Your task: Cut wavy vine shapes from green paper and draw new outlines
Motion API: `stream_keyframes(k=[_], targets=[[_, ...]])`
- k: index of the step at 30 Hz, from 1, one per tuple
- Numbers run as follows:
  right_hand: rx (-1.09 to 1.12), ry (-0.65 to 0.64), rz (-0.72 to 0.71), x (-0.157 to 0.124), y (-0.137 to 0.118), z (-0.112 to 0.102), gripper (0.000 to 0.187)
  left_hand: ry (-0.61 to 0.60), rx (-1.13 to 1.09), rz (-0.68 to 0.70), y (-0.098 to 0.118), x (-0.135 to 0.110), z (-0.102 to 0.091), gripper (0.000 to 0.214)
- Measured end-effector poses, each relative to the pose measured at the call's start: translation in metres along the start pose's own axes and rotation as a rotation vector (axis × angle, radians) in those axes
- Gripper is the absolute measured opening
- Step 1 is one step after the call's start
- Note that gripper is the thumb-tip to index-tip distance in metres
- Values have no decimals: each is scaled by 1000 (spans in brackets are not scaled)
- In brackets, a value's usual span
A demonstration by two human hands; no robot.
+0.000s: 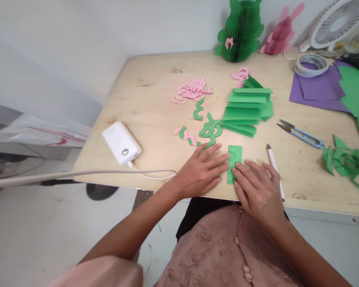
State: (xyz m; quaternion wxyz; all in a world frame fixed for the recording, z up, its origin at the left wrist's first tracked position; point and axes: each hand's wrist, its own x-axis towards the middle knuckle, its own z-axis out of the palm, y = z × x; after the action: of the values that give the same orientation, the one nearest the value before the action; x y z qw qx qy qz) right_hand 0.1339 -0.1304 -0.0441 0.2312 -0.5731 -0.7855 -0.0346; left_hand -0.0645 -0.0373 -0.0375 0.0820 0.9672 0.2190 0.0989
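Near the table's front edge lies a small folded strip of green paper with a curved outline drawn on it. My left hand rests flat, fingers spread, its fingertips at the strip's left edge. From the other side, my right hand touches the strip's right part with extended fingertips. Just beyond my left hand are cut green wavy pieces and a short row of pink and green pieces. A white pen lies beside my right hand, partly hidden by it.
Folded green strips and pink cutouts lie farther back. Blue snips and green scraps are on the right, below purple paper and a tape roll. A white power bank with a cable sits left.
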Motion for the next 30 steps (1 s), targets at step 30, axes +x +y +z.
stream_keyframes(k=[30], targets=[[-6, -11, -13, 1, 1, -1, 24, -32, -39, -40, -3, 2, 2, 44]])
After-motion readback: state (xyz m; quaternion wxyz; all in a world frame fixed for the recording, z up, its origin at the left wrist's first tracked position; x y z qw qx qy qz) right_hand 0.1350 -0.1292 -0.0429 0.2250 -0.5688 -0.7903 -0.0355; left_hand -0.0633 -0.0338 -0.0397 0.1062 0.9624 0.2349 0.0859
